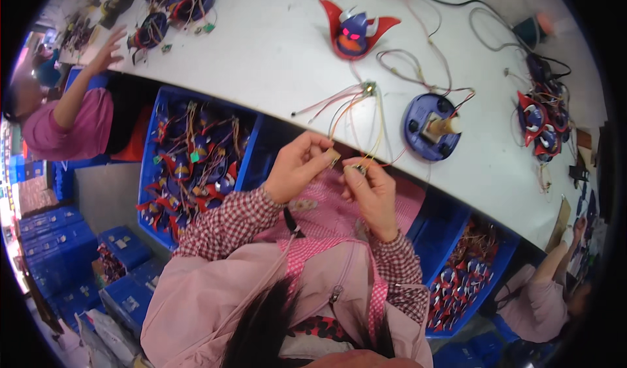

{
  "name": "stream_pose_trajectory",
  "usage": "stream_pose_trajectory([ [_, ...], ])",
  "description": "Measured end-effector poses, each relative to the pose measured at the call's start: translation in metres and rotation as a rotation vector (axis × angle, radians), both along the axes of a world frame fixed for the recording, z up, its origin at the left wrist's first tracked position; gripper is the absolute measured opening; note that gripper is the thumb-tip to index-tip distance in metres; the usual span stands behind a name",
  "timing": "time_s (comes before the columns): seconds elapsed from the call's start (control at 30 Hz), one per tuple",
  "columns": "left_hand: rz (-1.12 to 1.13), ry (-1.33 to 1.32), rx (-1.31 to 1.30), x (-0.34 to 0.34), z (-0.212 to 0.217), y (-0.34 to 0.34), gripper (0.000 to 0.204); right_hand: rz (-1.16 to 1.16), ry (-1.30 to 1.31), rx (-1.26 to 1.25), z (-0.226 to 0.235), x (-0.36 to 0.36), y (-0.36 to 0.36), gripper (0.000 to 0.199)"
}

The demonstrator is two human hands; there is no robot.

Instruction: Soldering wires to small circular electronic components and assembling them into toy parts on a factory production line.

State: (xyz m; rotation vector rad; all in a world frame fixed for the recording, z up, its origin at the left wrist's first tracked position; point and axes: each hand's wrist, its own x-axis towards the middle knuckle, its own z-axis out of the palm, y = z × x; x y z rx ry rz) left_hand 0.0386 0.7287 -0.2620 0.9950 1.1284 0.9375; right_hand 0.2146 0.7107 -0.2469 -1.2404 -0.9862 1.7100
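A: Location of the small tan component (333,157)?
B: Pinched at the fingertips of the left hand (297,167), thumb and forefinger closed on it, just left of the right fingertips.

A: State of the right hand (372,191)?
B: Fingers (358,169) closed around a small dark part (358,168), held almost touching the tan component. Thin coloured wires (353,110) rising from between both sets of fingertips to a small green circuit board (369,88) lying on the white table (274,54), above the fingers.

A: Beyond the fingers?
B: Right of and above the right fingers, a blue round base (428,127) with a tan cylinder upright in it. Farther above, a red-and-blue toy head (354,31) with lit red eyes. Left of and below the left fingers, a blue bin (189,162) filled with similar wired toy parts. Below and right of the right fingers, a second blue bin (467,273), likewise filled. Far upper left, another person's hand (108,49) over the table edge.
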Motion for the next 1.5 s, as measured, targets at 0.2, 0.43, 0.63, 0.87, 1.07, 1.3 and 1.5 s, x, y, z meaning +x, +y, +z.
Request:
stream_pose_trajectory([
  [0.2, 0.05, 0.067, 0.125, 0.006, -0.002, -0.004, 0.018, -0.005, 0.038, 0.007, 0.002, -0.005, -0.002, 0.021],
  [0.43, 0.064, 0.128, 0.152, 0.011, 0.001, -0.001, 0.016, -0.073, 0.07, -0.028, 0.001, -0.006, -0.002, 0.016],
  [0.63, 0.058, 0.149, 0.138, 0.012, 0.001, 0.009, 0.014, -0.029, -0.205, 0.212, -0.007, -0.003, 0.004, 0.014],
  [0.87, 0.067, 0.134, 0.216, 0.018, 0.003, 0.007, 0.011, -0.114, -0.514, 0.549, -0.005, -0.012, 0.009, 0.014],
  [1.07, 0.052, 0.147, 0.165, 0.016, 0.001, 0.006, 0.011, -0.102, -0.592, 0.724, -0.007, -0.015, 0.008, 0.013],
  [1.3, 0.063, 0.126, 0.173, 0.018, -0.002, 0.008, 0.011, -0.108, -0.608, 0.761, -0.013, -0.016, 0.01, 0.012],
  [1.5, 0.098, 0.085, 0.134, 0.021, 0.0, 0.007, 0.01, -0.109, -0.622, 0.785, -0.013, -0.016, 0.011, 0.013],
])
